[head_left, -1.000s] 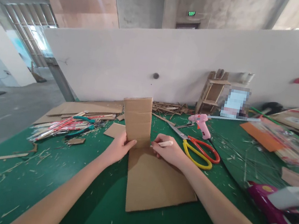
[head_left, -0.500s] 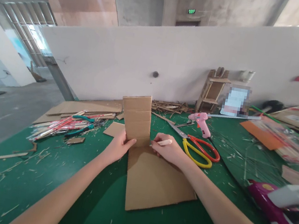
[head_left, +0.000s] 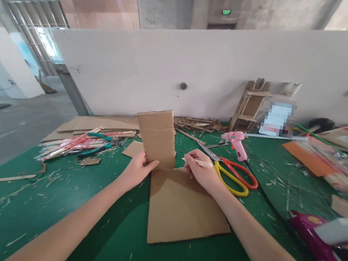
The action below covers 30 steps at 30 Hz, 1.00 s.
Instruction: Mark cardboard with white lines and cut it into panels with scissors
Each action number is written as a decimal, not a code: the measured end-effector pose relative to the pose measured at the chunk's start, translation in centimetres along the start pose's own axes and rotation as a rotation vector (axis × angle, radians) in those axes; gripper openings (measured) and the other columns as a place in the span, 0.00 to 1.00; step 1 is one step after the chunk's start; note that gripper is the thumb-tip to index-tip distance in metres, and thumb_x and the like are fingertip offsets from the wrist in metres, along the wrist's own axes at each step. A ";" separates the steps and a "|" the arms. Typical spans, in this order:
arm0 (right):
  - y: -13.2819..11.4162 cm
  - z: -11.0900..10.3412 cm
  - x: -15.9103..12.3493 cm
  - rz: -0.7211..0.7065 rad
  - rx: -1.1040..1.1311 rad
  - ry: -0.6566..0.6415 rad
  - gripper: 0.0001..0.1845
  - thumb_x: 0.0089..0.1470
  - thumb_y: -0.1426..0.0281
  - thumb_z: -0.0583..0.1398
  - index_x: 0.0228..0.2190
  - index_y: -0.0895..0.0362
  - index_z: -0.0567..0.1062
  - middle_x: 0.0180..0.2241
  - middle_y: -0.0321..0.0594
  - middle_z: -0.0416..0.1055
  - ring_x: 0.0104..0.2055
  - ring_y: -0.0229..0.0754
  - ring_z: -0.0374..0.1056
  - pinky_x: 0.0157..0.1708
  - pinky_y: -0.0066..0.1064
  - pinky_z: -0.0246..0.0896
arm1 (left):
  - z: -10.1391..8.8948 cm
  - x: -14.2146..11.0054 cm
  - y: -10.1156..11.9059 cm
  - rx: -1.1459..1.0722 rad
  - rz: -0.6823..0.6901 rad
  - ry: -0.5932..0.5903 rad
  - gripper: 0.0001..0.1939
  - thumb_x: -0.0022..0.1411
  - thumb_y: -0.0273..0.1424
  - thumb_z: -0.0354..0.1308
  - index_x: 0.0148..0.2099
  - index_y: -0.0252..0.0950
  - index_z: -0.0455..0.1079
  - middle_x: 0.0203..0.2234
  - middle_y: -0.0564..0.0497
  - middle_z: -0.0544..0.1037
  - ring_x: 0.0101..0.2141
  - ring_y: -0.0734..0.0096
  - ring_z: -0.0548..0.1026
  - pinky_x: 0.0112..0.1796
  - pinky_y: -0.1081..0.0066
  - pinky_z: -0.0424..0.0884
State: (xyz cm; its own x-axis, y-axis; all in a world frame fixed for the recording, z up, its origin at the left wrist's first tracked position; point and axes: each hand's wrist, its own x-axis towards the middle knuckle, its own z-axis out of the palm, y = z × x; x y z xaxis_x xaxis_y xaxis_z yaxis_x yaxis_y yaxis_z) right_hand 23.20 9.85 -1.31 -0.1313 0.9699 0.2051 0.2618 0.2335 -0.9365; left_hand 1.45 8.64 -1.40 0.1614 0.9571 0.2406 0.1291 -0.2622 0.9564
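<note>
My left hand [head_left: 139, 168] grips the lower left edge of a rectangular cardboard piece [head_left: 158, 136], thumb on its near face. This piece tilts to the left at the far edge of a larger cardboard sheet [head_left: 185, 212] lying flat on the green table. In my right hand [head_left: 199, 169] is a slim white pen [head_left: 203, 164], pinched between the fingers over the sheet's far edge, a little apart from the held piece. Scissors [head_left: 235, 176] with red and yellow handles lie just right of that hand. Behind them sits a pink glue gun [head_left: 237, 143].
Teal-handled pliers [head_left: 95, 150] and wrapped sticks [head_left: 71, 145] lie at the left. A small cardboard shelf model [head_left: 250, 105] stands by the white partition [head_left: 130, 70]. At right are a purple device [head_left: 317, 248], an orange sheet [head_left: 307, 158] and a black cord [head_left: 269, 202].
The held cardboard piece has tipped leftward at its top. My right hand with the pen has drawn back to the right, away from that piece's edge. The view has shifted slightly.
</note>
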 end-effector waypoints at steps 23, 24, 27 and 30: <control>-0.8 0.6 -3.8 -0.202 -0.387 0.156 0.12 0.60 0.63 0.49 0.30 0.53 0.68 0.26 0.37 0.69 0.31 0.42 0.66 0.32 0.30 0.57 | -1.8 -1.2 1.7 0.199 -0.163 0.068 0.23 0.54 0.31 0.56 0.53 0.38 0.69 0.49 0.46 0.74 0.51 0.52 0.70 0.49 0.59 0.68; -0.8 0.5 -3.9 -0.193 -0.387 0.175 0.12 0.60 0.63 0.49 0.31 0.53 0.68 0.26 0.37 0.69 0.31 0.43 0.66 0.32 0.30 0.57 | -1.7 -1.4 1.9 0.202 -0.170 0.061 0.23 0.54 0.32 0.56 0.53 0.39 0.68 0.50 0.47 0.74 0.51 0.52 0.69 0.49 0.59 0.67; -0.9 0.5 -4.0 -0.199 -0.395 0.181 0.11 0.59 0.63 0.50 0.31 0.52 0.68 0.26 0.38 0.69 0.32 0.44 0.66 0.32 0.30 0.57 | -1.2 -2.4 2.3 0.202 -0.186 0.071 0.22 0.55 0.34 0.57 0.54 0.40 0.68 0.52 0.47 0.73 0.52 0.52 0.69 0.50 0.59 0.66; -1.0 0.6 -3.9 -0.198 -0.396 0.163 0.10 0.59 0.64 0.50 0.31 0.53 0.68 0.27 0.38 0.70 0.33 0.44 0.67 0.32 0.30 0.57 | -0.4 -3.5 2.3 0.219 -0.228 0.118 0.21 0.57 0.36 0.55 0.52 0.38 0.68 0.50 0.45 0.73 0.51 0.50 0.69 0.49 0.57 0.66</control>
State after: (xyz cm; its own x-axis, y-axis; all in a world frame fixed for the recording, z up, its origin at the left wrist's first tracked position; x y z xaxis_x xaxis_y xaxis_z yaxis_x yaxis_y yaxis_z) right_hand 22.87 5.78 -1.35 -0.0714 0.8949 0.4405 0.5955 0.3925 -0.7009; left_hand 0.80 4.77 0.05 -0.0088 0.9985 0.0539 0.3576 -0.0472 0.9327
